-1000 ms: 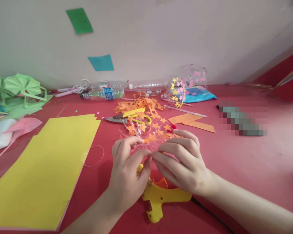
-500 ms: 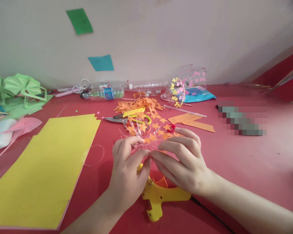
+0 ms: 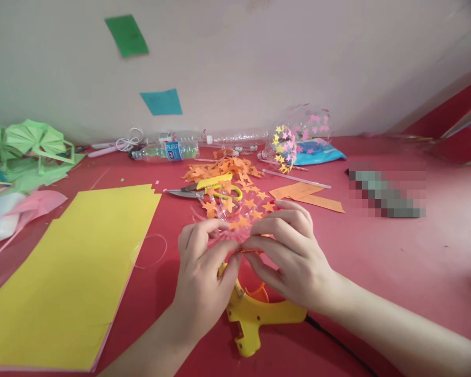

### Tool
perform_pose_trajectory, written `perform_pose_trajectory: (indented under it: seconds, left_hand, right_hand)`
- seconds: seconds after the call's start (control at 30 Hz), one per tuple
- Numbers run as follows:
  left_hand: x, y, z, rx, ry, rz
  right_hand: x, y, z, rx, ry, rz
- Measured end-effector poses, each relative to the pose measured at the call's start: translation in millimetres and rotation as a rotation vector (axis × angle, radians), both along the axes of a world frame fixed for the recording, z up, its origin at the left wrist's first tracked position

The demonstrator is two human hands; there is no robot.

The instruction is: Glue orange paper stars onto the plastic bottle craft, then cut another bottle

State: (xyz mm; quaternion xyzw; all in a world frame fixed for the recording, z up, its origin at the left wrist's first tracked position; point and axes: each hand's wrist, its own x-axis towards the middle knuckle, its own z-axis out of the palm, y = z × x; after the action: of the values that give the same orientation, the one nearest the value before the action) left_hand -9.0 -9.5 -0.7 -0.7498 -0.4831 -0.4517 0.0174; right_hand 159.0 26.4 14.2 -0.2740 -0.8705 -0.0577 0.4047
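Observation:
My left hand point(image 3: 206, 267) and my right hand point(image 3: 292, 256) meet fingertip to fingertip at the centre. Between them a small orange paper piece point(image 3: 254, 252) is pinched, mostly hidden by the fingers, so its shape is unclear. Below the hands lies a yellow glue gun point(image 3: 259, 313) with an orange trigger, its cord running to the lower right. Just beyond the fingers are loose orange paper stars point(image 3: 241, 222) and a clear cut-plastic piece point(image 3: 221, 208). Scissors point(image 3: 186, 193) with yellow handles and a yellow cutter knife point(image 3: 214, 181) rest behind these.
Yellow paper sheets point(image 3: 74, 272) cover the left of the red table. Plastic bottles point(image 3: 153, 152) line the wall, beside a star-covered clear plastic piece point(image 3: 284, 149). Orange paper strips point(image 3: 317, 201) and a blurred-out object point(image 3: 387, 193) lie to the right. Green folded paper point(image 3: 35, 139) sits far left.
My right hand has shifted slightly left, and its thumb has moved apart from the index finger. A bit of orange now shows between the fingertips. My left hand stays nearly still.

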Motion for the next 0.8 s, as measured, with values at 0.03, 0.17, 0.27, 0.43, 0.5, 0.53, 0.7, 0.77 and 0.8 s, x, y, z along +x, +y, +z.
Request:
perform_pose_trajectory:
  seconds: [0.03,0.17,0.27,0.43,0.5,0.53,0.7,0.77,0.8]
  left_hand:
    - [0.0,-0.1,0.1,-0.003,-0.004,-0.002]
    - [0.7,0.2,1.2,-0.021,-0.021,-0.008]
    - [1.0,0.7,1.9,-0.026,-0.026,0.001]
    - [1.0,1.1,1.1,-0.035,-0.033,0.006]
    - [1.2,0.9,0.7,-0.037,-0.026,0.007]
    - [1.2,0.8,0.5,-0.037,-0.023,0.009]
    - [0.6,1.1,0.0,-0.053,-0.025,0.016]
    - [-0.1,1.1,0.2,-0.066,-0.036,0.020]
    - [-0.4,0.9,0.6,-0.072,-0.041,0.020]
  right_hand:
    - [-0.1,0.0,0.4,-0.009,0.006,0.005]
    - [-0.4,-0.1,1.2,-0.023,0.016,0.015]
    - [-1.2,0.1,0.7,-0.016,0.020,0.018]
    - [-2.1,0.7,-0.8,0.014,0.010,0.013]
    - [-2.0,0.7,-0.6,0.006,-0.004,0.018]
    - [-1.9,0.6,-0.2,-0.006,-0.010,0.022]
    - [-1.7,0.2,4.3,-0.053,-0.008,0.006]
    - [-1.9,0.3,6.0,-0.070,-0.011,0.004]
    - [-2.0,0.3,6.5,-0.076,-0.011,0.005]
